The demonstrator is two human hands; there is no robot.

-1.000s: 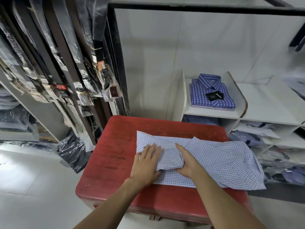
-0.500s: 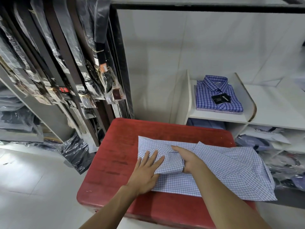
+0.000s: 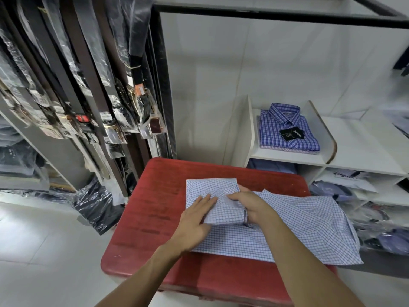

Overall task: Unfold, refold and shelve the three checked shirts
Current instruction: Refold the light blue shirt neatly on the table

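Note:
A light blue checked shirt (image 3: 298,224) lies spread on the red table (image 3: 150,209). My left hand (image 3: 197,220) presses flat on its left part with straight fingers. My right hand (image 3: 247,204) grips a folded sleeve with its cuff near the shirt's middle, fingers curled into the cloth. A folded dark blue checked shirt (image 3: 287,129) with a black tag lies on top of another folded shirt on the white shelf (image 3: 287,157) behind the table.
Belts in plastic sleeves (image 3: 93,89) hang on a dark rack to the left. Lower shelf compartments (image 3: 376,196) at the right hold bagged shirts. A black frame (image 3: 265,15) runs overhead. White tiled floor (image 3: 44,251) surrounds the table.
My right hand has drawn the folded sleeve further left across the shirt, bunching it toward my left hand. The left hand stays pressed on the cloth. The camera came closer.

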